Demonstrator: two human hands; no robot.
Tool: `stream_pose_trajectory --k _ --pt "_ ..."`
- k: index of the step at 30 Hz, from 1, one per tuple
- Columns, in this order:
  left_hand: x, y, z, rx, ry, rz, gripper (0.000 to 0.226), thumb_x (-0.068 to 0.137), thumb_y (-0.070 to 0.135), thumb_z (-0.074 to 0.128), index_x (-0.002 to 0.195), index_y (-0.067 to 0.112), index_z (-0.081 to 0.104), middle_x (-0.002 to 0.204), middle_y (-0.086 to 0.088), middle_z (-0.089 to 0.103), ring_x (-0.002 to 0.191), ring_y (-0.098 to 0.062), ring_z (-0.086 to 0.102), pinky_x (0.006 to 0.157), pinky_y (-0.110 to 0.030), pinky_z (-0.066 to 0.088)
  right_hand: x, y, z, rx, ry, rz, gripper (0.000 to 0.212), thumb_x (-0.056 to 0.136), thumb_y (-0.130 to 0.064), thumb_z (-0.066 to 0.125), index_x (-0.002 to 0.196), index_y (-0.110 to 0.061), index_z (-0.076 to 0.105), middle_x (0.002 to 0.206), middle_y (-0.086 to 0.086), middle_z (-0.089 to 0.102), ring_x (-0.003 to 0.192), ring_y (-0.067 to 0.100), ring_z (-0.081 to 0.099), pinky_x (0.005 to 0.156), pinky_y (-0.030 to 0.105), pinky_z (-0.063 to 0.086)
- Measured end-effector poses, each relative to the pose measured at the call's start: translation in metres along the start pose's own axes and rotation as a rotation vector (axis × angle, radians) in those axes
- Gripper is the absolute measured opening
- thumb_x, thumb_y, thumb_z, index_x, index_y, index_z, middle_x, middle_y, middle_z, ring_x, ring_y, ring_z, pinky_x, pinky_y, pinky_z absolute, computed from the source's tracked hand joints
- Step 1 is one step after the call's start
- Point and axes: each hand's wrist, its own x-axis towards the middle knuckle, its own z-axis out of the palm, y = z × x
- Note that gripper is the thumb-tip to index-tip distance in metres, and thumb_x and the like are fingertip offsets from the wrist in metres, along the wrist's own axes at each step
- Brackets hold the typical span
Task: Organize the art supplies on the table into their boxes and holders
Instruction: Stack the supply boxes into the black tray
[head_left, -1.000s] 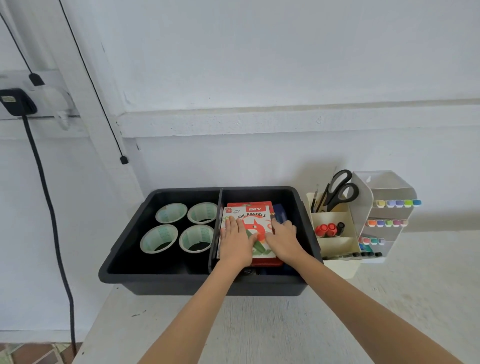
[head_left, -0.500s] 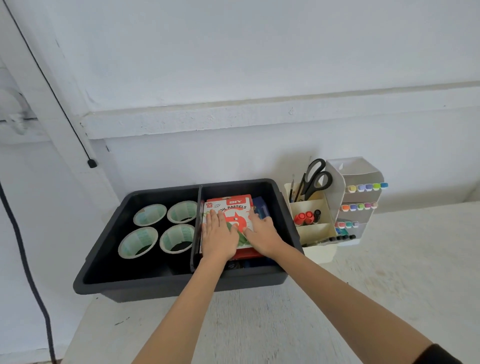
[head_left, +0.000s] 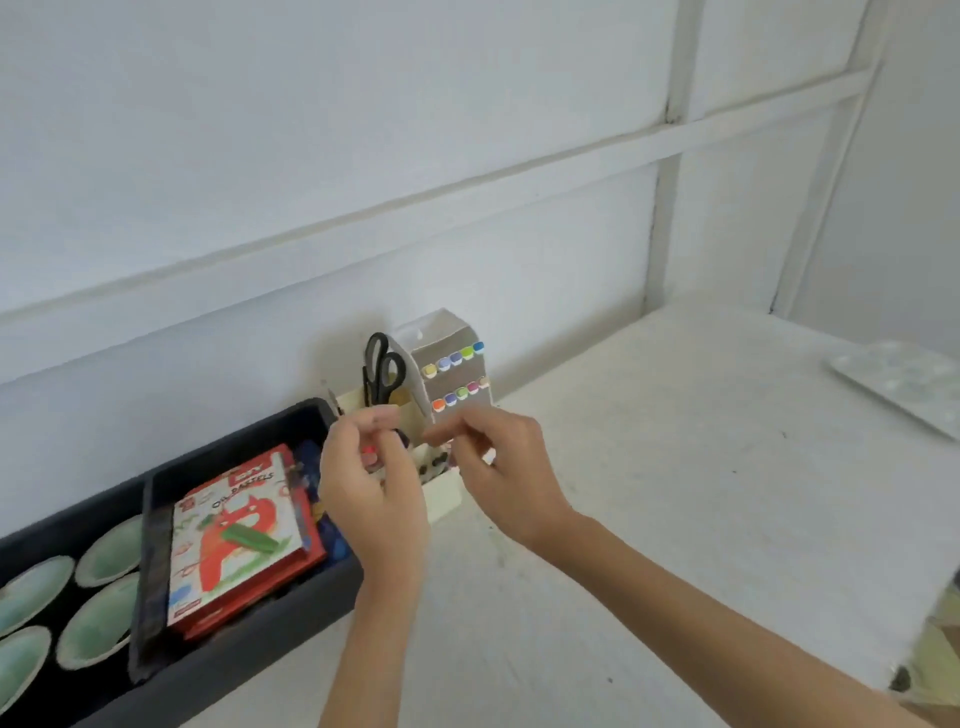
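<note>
Oil pastels box (head_left: 234, 535) stowed in black bin (head_left: 291, 639). Left hand (head_left: 374, 493), right hand (head_left: 498, 467) held loosely curled, nothing gripped (blurry though). Palette (head_left: 898, 384) on counter (head_left: 675, 519) judged next; rightward reach needed.

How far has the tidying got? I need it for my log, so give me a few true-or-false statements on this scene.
The oil pastels box lies in the right compartment of the black bin. True.
Both hands lie flat on that box. False: the left hand and right hand hover by the white organizer, off the box.
The scissors stand in the organizer. True.
The green rolls sit on the bare table. False: they are in the bin's left compartment.
</note>
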Motion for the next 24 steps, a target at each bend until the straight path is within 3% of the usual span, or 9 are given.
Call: stream_pose_trajectory --k 2,6,12,14,17,20,24 --pt "-0.016 0.027 0.040 -0.101 -0.081 0.008 0.016 0.085 0.006 0.048 0.085 0.007 0.064 0.083 0.004 0.065 0.081 -0.008 0.059 0.070 -0.024 0.046 0.000 0.009 -0.052 0.055 0.145 0.130 0.033 0.081 0.010 0.042 0.081 -0.006 0.071 0.079 -0.003 0.070 0.061 0.011 0.059 0.058 0.022 0.048" --pt "-0.054 0.073 0.132 -0.246 -0.264 -0.103 0.021 0.081 0.003 0.046 0.079 0.014 0.063 0.080 0.011 0.065 0.080 -0.006 0.060 0.069 -0.027 0.045 -0.008 0.040 -0.162 0.066 0.390 0.236 0.034 0.082 0.008 0.040 0.077 -0.007 0.071 0.076 0.002 0.071 0.060 0.012 0.059 0.057 0.024 0.049" --pt "-0.125 0.127 0.275 -0.418 -0.582 -0.435 0.024 0.086 -0.001 0.045 0.082 0.012 0.065 0.078 0.000 0.067 0.075 -0.012 0.062 0.065 -0.016 0.045 -0.033 0.112 -0.322 -0.037 0.647 0.398 0.035 0.083 0.008 0.039 0.075 -0.008 0.070 0.075 0.009 0.070 0.059 0.015 0.058 0.054 0.025 0.048" --pt "-0.153 0.136 0.319 -0.421 -0.692 -0.587 0.024 0.086 0.001 0.045 0.088 0.015 0.064 0.081 -0.002 0.068 0.078 -0.016 0.063 0.065 -0.019 0.044 -0.042 0.140 -0.368 -0.092 0.711 0.484 0.033 0.085 0.007 0.040 0.078 -0.006 0.070 0.076 0.010 0.070 0.059 0.014 0.058 0.054 0.023 0.048" --pt "-0.194 0.149 0.370 -0.379 -0.859 -0.831 0.027 0.087 0.005 0.044 0.105 0.016 0.061 0.090 -0.002 0.065 0.082 -0.015 0.061 0.066 -0.025 0.045 -0.055 0.187 -0.433 -0.247 0.729 0.613 0.031 0.087 0.006 0.042 0.081 -0.009 0.069 0.083 0.006 0.070 0.062 0.009 0.057 0.058 0.018 0.047" --pt "-0.225 0.161 0.404 -0.315 -1.007 -0.994 0.037 0.089 0.010 0.045 0.125 0.016 0.050 0.092 0.002 0.056 0.077 -0.010 0.055 0.071 -0.028 0.045 -0.066 0.234 -0.489 -0.442 0.703 0.720 0.025 0.088 0.001 0.047 0.091 -0.015 0.067 0.097 0.004 0.066 0.074 0.015 0.057 0.063 0.020 0.044" --pt "-0.252 0.167 0.435 -0.290 -1.066 -1.078 0.051 0.089 0.012 0.046 0.138 0.022 0.036 0.092 0.000 0.053 0.071 -0.011 0.050 0.066 -0.026 0.043 -0.070 0.275 -0.536 -0.684 0.540 0.804 0.030 0.089 -0.006 0.049 0.116 -0.013 0.060 0.111 0.009 0.057 0.108 0.026 0.046 0.090 0.030 0.037"
